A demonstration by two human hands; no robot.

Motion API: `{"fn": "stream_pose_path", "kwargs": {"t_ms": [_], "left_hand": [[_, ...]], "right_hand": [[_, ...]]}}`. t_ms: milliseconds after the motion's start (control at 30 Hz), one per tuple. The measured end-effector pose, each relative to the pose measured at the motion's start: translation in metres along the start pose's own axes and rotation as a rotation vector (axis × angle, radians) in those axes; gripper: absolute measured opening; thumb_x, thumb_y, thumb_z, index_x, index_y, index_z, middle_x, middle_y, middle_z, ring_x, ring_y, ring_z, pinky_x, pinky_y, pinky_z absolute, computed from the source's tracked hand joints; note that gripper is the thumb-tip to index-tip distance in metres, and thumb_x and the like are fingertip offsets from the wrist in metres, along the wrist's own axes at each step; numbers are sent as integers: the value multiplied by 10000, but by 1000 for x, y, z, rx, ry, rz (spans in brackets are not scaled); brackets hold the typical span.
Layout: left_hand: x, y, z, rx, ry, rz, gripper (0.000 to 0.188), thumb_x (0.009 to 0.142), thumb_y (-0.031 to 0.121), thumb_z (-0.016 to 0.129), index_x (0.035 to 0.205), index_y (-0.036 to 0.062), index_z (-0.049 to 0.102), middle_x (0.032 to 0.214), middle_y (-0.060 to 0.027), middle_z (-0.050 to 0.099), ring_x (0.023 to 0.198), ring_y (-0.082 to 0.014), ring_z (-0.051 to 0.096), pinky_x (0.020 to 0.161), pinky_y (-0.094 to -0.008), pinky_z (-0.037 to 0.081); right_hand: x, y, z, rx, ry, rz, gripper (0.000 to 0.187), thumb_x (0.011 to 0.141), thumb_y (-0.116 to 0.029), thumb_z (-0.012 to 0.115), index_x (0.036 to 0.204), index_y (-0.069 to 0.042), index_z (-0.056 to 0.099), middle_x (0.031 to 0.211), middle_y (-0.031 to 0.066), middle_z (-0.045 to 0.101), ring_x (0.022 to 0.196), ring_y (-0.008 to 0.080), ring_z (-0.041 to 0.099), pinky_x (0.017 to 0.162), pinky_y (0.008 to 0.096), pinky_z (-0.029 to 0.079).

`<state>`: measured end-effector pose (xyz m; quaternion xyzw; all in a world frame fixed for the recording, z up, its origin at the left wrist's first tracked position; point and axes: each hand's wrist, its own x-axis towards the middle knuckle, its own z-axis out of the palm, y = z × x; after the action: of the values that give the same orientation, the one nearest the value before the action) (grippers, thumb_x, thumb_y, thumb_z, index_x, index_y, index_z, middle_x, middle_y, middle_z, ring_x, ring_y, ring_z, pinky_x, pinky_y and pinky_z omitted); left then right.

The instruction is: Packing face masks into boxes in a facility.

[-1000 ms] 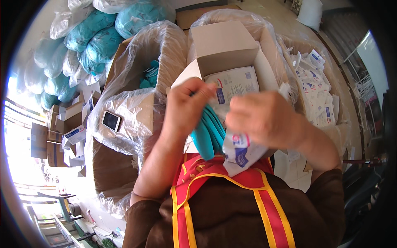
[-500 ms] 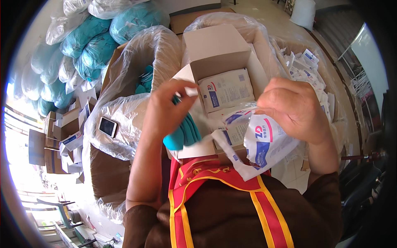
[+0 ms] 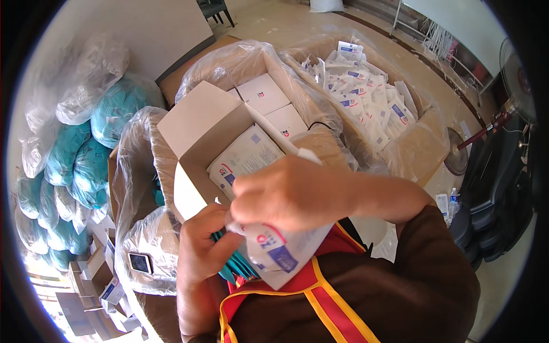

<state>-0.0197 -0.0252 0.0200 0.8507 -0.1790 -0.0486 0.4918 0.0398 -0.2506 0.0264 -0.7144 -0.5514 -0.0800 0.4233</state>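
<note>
My right hand is closed on a torn white plastic packet with blue and red print, which hangs down in front of my apron. Close beside it, my left hand has its fingers curled in around a teal folded bundle. Part of that bundle is covered by the hand and the packet. Beyond both hands stands an open white carton, its flap raised. Flat white packets lie inside it, partly behind my right hand.
Right of the carton, a plastic-lined box holds many white packets. Closed white boxes sit behind the carton. A phone rests on plastic film at left, near teal-filled bags. A fan stands far right.
My right hand has swung left across the carton with the torn packet, close to my left hand. My left hand has dropped lower. The view has turned right.
</note>
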Motion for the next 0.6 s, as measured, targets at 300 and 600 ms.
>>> {"fn": "stream_pose_path", "kwargs": {"t_ms": [300,600], "left_hand": [[1,-10,-33,-377,488,-114,161,786,-4,640,944,-24,662,734,-31,619,577,-63,518,530,-192,391],[19,-10,-47,-147,448,-176,107,803,46,685,898,-2,683,711,28,593,618,-35,481,559,-192,364]], "right_hand": [[-114,106,-145,188,739,615,91,889,-109,684,832,-64,630,757,-32,597,708,58,563,651,204,458],[-327,281,-273,-867,416,1125,302,928,-176,624,1177,-5,615,1079,105,667,996,183,615,890,298,466]]}}
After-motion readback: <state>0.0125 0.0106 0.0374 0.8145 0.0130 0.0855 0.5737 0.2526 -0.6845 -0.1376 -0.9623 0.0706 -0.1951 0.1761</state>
